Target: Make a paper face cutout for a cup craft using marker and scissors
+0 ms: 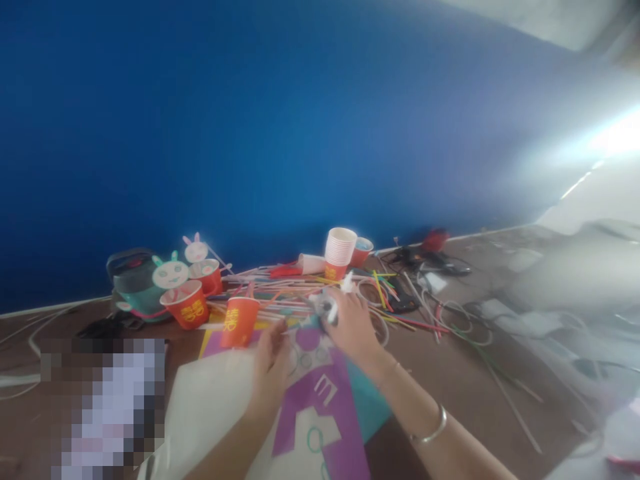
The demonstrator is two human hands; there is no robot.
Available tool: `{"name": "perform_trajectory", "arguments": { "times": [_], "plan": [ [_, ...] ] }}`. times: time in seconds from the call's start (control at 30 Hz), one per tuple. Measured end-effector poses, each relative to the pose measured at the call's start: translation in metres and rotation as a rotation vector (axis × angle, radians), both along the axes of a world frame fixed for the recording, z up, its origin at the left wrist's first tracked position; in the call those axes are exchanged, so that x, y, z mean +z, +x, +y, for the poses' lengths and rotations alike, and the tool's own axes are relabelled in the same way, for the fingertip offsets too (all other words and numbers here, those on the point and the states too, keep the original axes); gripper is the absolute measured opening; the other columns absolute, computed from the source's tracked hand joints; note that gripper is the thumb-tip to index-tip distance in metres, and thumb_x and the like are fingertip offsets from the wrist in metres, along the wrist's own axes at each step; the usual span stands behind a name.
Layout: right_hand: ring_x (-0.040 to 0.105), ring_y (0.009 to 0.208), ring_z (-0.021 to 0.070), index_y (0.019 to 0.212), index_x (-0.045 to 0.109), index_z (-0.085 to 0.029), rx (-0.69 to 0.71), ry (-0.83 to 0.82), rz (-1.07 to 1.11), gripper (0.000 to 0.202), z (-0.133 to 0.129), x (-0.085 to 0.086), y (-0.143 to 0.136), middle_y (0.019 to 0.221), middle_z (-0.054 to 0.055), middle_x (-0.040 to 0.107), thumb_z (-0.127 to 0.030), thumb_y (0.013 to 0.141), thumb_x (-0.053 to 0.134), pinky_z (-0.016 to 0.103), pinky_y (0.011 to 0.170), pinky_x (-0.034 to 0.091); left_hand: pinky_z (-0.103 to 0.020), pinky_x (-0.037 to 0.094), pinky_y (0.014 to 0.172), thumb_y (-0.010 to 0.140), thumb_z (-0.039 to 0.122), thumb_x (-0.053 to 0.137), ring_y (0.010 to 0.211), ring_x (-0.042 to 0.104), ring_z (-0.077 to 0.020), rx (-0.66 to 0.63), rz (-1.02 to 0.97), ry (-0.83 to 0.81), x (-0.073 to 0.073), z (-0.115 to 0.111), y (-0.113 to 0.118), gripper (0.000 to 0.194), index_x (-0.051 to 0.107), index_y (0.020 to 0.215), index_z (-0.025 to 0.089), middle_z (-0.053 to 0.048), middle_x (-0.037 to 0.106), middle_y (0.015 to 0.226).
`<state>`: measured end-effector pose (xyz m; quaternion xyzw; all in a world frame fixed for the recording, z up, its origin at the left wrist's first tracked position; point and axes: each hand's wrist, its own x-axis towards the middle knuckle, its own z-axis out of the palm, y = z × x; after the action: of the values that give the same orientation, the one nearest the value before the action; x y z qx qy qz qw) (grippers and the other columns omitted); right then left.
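In the head view my right hand (pixel 353 323) is closed round a small grey-and-white object (pixel 327 308); its kind is blurred. That hand is over the far end of a purple paper sheet (pixel 350 417). My left hand (pixel 270 357) rests at the purple sheet's left side with its fingers apart, beside a white paper piece (pixel 315 360) marked with circles. Nearer to me on the purple sheet are a white cut-out E (pixel 326 391) and a larger white cut-out (pixel 305 423) with a green ring drawn on it. A red paper cup (pixel 240 323) stands just beyond my left hand.
Behind my hands lie many coloured sticks (pixel 280 293). A stack of paper cups (pixel 340 253) stands at the back. Two cups hold rabbit-face cut-outs (pixel 171 273), near a teal-and-grey container (pixel 137 287). Cables and a black device (pixel 403 297) lie right; a blue wall (pixel 300 133) rises behind.
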<state>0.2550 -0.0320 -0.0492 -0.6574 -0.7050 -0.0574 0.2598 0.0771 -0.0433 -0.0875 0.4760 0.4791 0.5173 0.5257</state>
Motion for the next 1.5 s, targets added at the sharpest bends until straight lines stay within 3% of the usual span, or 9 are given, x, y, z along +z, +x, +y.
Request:
{"name": "perform_trajectory", "arguments": {
  "times": [0.2, 0.43, 0.63, 0.83, 1.0, 1.1, 1.2, 1.27, 1.5],
  "plan": [
    [0.047, 0.109, 0.0333, 0.121, 0.049, -0.016, -0.141, -0.068, -0.085, 0.052, 0.011, 0.005, 0.008, 0.113, 0.014, 0.062, -0.007, 0.071, 0.054, 0.042, 0.084, 0.034, -0.034, 0.048, 0.08, 0.075, 0.028, 0.056, 0.093, 0.058, -0.0192, 0.051, 0.035, -0.005, 0.002, 0.0, 0.0, 0.032, 0.054, 0.106, 0.02, -0.008, 0.06, 0.105],
    [0.051, 0.099, 0.0264, 0.106, 0.057, -0.019, 0.23, -0.082, -0.091, 0.034, 0.024, 0.001, -0.05, 0.094, 0.009, 0.068, -0.009, 0.075, 0.049, 0.04, 0.085, 0.029, -0.033, 0.048, 0.083, 0.078, 0.022, 0.049, 0.096, 0.059, -0.0186, 0.103, 0.034, 0.065, -0.001, 0.0, -0.004, 0.03, 0.052, 0.107, 0.02, -0.007, 0.06, 0.106],
    [0.049, 0.097, 0.0271, 0.112, 0.055, -0.015, 0.267, -0.094, -0.162, 0.035, 0.041, -0.011, -0.063, 0.093, 0.012, 0.068, -0.009, 0.077, 0.048, 0.04, 0.082, 0.027, -0.034, 0.043, 0.091, 0.08, 0.026, 0.051, 0.102, 0.056, -0.0191, 0.121, -0.008, 0.092, -0.005, 0.005, -0.005, 0.024, 0.055, 0.103, 0.02, -0.006, 0.059, 0.107],
    [0.051, 0.089, 0.0246, 0.111, 0.054, -0.019, 0.315, 0.01, 0.18, 0.05, 0.01, -0.002, -0.049, 0.095, 0.007, 0.065, -0.005, 0.063, 0.051, 0.036, 0.08, 0.033, -0.025, 0.044, 0.064, 0.08, 0.044, 0.058, 0.073, 0.055, -0.0138, 0.089, -0.095, -0.066, 0.004, 0.004, 0.002, 0.043, 0.052, 0.116, 0.02, -0.002, 0.06, 0.088],
    [0.052, 0.092, 0.0253, 0.104, 0.058, -0.02, 0.485, -0.001, 0.261, 0.034, -0.017, 0.004, -0.041, 0.095, 0.007, 0.064, -0.01, 0.072, 0.053, 0.038, 0.082, 0.037, -0.023, 0.039, 0.06, 0.075, 0.047, 0.065, 0.062, 0.049, -0.0118, -0.063, -0.102, -0.05, 0.006, 0.006, 0.002, 0.036, 0.063, 0.093, 0.016, 0.001, 0.057, 0.068],
    [0.056, 0.089, 0.0231, 0.099, 0.059, -0.021, 0.42, -0.042, 0.62, 0.018, -0.023, 0.005, -0.032, 0.092, 0.006, 0.065, -0.028, 0.083, 0.053, 0.038, 0.083, 0.039, -0.023, 0.039, 0.061, 0.077, 0.049, 0.062, 0.061, 0.048, -0.0115, -0.045, -0.13, -0.088, 0.003, 0.008, -0.001, 0.034, 0.064, 0.084, 0.016, 0.001, 0.056, 0.064],
    [0.057, 0.07, 0.0186, 0.107, 0.058, -0.021, 0.387, -0.218, 1.173, 0.034, -0.023, 0.003, -0.022, 0.074, 0.003, 0.062, -0.039, 0.093, 0.033, 0.033, 0.07, 0.043, -0.023, 0.04, 0.061, 0.075, 0.052, 0.063, 0.062, 0.05, -0.0114, 0.013, -0.241, -0.179, 0.002, 0.011, -0.002, 0.036, 0.063, 0.078, 0.016, 0.0, 0.059, 0.069],
    [0.053, 0.063, 0.0169, 0.095, 0.064, -0.017, 0.356, -0.26, 1.402, 0.037, -0.02, 0.001, -0.018, 0.064, 0.001, 0.057, -0.04, 0.09, 0.035, 0.03, 0.063, 0.042, -0.023, 0.042, 0.063, 0.071, 0.051, 0.067, 0.063, 0.051, -0.011, 0.049, -0.347, -0.234, 0.001, 0.013, -0.001, 0.036, 0.063, 0.08, 0.016, -0.001, 0.061, 0.072],
    [0.054, 0.056, 0.0147, 0.07, 0.065, -0.018, 0.234, -0.324, 1.543, 0.017, -0.014, -0.002, -0.023, 0.055, 0.0, 0.059, -0.032, 0.074, 0.056, 0.027, 0.06, 0.042, -0.02, 0.039, 0.058, 0.068, 0.048, 0.072, 0.059, 0.049, -0.0083, 0.006, -0.434, -0.26, 0.004, 0.013, 0.0, 0.036, 0.06, 0.078, 0.015, 0.001, 0.059, 0.066]
  ]
}}
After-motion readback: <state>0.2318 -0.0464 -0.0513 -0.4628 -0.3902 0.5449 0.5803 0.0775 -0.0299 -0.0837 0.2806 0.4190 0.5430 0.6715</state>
